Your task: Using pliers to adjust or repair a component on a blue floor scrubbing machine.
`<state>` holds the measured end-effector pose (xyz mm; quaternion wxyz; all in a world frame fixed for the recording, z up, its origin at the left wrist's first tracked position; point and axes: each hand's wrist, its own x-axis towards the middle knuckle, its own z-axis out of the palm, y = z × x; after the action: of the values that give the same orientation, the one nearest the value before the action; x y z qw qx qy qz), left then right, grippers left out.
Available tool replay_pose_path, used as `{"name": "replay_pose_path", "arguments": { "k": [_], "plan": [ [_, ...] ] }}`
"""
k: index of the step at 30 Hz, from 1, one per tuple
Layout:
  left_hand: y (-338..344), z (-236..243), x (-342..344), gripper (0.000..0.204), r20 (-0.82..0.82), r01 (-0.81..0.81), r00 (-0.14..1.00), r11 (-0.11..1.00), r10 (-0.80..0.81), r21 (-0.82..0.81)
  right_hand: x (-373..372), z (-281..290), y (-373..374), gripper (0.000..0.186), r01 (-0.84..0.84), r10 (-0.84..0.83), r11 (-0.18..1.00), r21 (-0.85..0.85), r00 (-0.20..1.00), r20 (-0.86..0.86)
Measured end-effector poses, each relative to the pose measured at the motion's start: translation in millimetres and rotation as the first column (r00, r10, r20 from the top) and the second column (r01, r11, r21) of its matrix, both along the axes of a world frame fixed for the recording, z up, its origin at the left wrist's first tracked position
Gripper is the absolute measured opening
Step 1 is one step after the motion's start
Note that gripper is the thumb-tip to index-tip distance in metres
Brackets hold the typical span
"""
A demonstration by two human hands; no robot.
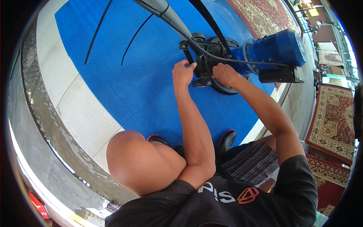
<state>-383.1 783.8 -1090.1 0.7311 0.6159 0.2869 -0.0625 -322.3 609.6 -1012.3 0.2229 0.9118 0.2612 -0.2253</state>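
Note:
A floor scrubbing machine stands on the blue mat, with a blue finned motor [278, 49], a round black base [227, 90] and a grey pole handle [172, 19]. My left hand [183, 72] is closed beside the machine's frame, thumb and fingers pinching the lower end of a black strip [188, 56]. Across the frame, my right hand [226, 74] is closed above the base's rim, near a small black wheel [202, 82]. What its fingers hold is hidden. A black cable [242, 59] runs from the pole to the motor's black box [279, 75].
Two thin black tie tails [99, 32] stick out from the pole over the textured blue mat [147, 98]. Pale tiles [81, 109] border the mat at left. Patterned red rugs [332, 121] hang at right, and another rug [268, 15] lies beyond the machine.

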Motion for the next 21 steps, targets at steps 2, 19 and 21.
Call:
{"name": "replay_pose_path", "arguments": {
  "k": [2, 19, 21],
  "plan": [
    [-1, 2, -1, 0.028, -0.015, -0.009, 1.000, 1.000, 0.009, 0.017, 4, 3, -2, 0.022, -0.022, 0.022, 1.000, -0.005, 0.999, -0.024],
    [4, 10, -3, 0.029, -0.037, -0.004, 0.999, 1.000, 0.004, -0.005, 19, 0, 2, 0.025, 0.013, -0.015, 0.999, -0.031, 0.998, -0.068],
    [5, 10, -4, 0.029, -0.038, 0.005, 0.999, 1.000, -0.005, 0.006, 20, -4, 8, 0.024, -0.008, 0.005, 0.999, -0.046, 0.998, -0.067]
  ]
}}
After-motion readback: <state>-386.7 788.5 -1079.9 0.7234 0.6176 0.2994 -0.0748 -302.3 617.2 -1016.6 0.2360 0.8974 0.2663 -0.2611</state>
